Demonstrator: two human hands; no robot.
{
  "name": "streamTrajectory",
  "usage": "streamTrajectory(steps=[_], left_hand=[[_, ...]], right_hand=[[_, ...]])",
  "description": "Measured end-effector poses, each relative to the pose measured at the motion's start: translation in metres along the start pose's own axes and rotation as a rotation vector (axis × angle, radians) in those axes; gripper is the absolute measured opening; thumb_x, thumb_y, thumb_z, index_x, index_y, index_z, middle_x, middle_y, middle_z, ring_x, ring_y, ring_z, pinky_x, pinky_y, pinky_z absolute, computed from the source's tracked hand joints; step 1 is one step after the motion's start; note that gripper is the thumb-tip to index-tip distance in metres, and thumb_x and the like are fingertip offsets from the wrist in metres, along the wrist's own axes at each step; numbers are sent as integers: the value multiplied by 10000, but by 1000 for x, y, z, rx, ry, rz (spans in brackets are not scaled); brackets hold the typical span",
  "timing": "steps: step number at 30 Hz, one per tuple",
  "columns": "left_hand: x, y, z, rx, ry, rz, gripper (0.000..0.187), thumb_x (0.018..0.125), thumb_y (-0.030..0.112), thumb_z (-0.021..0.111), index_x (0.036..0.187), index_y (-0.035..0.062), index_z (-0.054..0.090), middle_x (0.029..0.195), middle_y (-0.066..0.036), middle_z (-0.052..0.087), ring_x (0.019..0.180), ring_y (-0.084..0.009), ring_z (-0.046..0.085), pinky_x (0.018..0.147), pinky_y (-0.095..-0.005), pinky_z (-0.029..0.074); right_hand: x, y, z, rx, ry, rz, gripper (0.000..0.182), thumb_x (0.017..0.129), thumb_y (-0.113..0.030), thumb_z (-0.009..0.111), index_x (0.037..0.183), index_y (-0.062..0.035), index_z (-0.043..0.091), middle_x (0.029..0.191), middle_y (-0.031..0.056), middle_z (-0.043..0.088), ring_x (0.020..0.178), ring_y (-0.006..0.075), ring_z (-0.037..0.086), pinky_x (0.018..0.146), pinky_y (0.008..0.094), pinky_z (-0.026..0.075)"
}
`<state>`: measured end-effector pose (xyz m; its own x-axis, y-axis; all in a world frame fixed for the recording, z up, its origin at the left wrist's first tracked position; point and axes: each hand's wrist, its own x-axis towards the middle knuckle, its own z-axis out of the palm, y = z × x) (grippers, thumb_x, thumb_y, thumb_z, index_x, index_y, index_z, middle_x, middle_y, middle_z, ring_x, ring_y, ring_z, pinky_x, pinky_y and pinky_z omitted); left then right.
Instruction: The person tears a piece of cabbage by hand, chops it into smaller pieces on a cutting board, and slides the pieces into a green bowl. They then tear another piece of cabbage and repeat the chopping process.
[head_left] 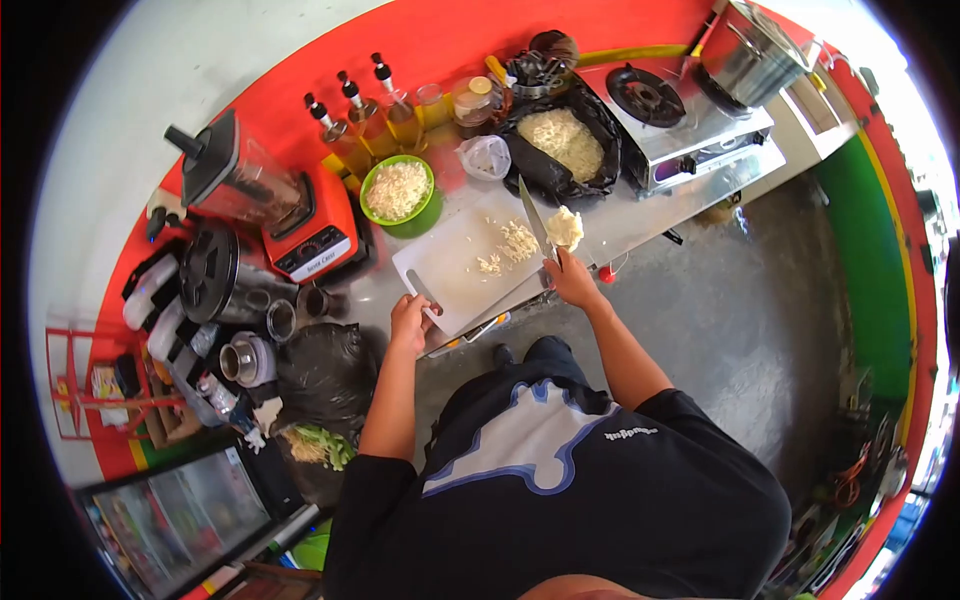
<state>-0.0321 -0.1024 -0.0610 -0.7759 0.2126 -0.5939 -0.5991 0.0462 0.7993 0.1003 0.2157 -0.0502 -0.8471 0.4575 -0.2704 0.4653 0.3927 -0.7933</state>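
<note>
My left hand (408, 322) is closed around the handle end of a white cutting board (440, 275) on the metal counter. In my right hand (573, 279) is the handle of a kitchen knife (532, 214), its blade pointing away from me along the board's right side. Small chopped whitish pieces (517, 242) lie on the board, left of the blade. Just right of the knife sits a larger pale chunk (565, 228) that looks like cauliflower. Beyond the board, a green bowl (418, 221) holds a heap of finely chopped whitish pieces.
A black plastic bag (612, 150) with more whitish pieces lies behind the board, beside a small clear bag (484, 157). Oil bottles (369, 124) and a red blender (318, 225) line the back left. A gas stove (705, 140) with a steel pot (752, 60) stands right.
</note>
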Motion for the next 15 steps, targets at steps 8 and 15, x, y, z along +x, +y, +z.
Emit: streamTrajectory(steps=[8, 15], left_hand=[[-11, 0, 9, -221, -287, -62, 176, 806, 21, 530, 939, 21, 646, 801, -39, 621, 658, -126, 571, 619, -248, 483], [-62, 29, -11, -308, -255, 8, 230, 789, -21, 533, 975, 3, 666, 767, -14, 607, 650, -97, 551, 616, -232, 461]], right_hand=[[-9, -6, -12, 27, -14, 22, 315, 984, -268, 572, 1079, 27, 513, 925, 291, 661, 911, 485, 630, 794, 548, 457], [-16, -64, -56, 46, -49, -140, 303, 997, -282, 589, 1044, 14, 545, 753, 200, 671, 662, 330, 684, 654, 452, 497]])
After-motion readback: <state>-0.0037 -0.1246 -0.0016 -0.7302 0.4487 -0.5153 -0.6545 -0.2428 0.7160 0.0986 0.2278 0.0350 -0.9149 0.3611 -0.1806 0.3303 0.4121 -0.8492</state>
